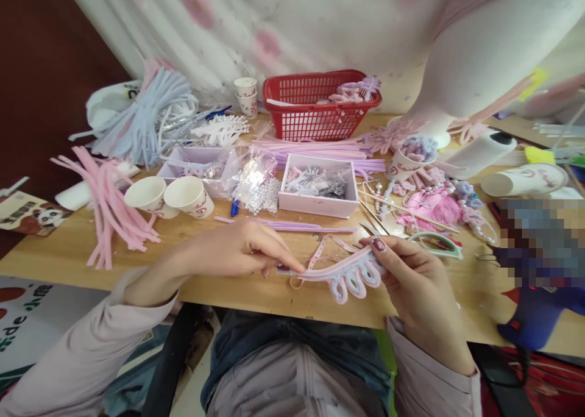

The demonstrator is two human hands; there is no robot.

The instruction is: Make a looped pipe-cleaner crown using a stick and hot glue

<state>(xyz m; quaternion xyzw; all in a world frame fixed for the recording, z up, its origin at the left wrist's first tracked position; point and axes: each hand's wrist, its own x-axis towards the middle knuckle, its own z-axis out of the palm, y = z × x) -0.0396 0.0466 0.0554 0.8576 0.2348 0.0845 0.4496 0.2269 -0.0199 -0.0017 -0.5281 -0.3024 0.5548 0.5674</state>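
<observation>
A looped strip of pink and pale blue pipe cleaner [354,279] is stretched between my two hands, just above the front edge of the wooden table [256,289]. My left hand [244,249] pinches its straight left end, the index finger lying along the top. At the other end, my right hand [411,274] holds the strip between thumb and fingers beside the loops, which hang downward. Behind the strip lies a pink measuring tape [320,250]. Scissors [375,223] lie just beyond my right hand, partly hidden.
Paper cups [189,196], a white box of small parts [319,205] and a red basket [320,124] stand farther back. Pink pipe cleaners [107,210] lie at the left. A blue glue gun [532,319] is at the right edge, near a white mannequin leg [479,57].
</observation>
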